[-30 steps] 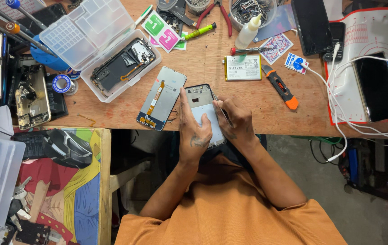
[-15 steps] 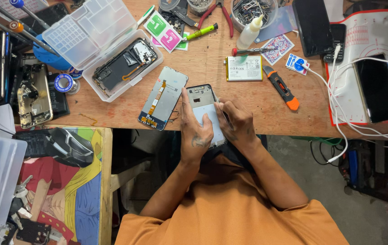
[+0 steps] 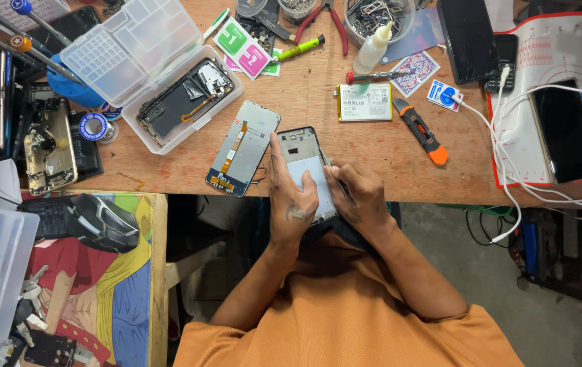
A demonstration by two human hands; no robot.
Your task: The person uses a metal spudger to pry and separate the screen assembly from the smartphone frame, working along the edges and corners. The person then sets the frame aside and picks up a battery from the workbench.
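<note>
At the tabletop (image 3: 386,170) edge, centre frame, left hand (image 3: 292,197) clamps the opened phone frame (image 3: 304,170) while right hand (image 3: 359,197) pinches a thin tool (image 3: 328,170); steady grip, light pressure seem advisable.

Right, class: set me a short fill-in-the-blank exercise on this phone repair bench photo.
1. The left hand steadies an opened ____ frame on the bench edge.
2. The right hand holds a thin ____ over it.
3. The utility knife has an ____ tip.
4. The detached screen panel lies to the frame's ____.

Missing words: phone; tool; orange; left
</note>
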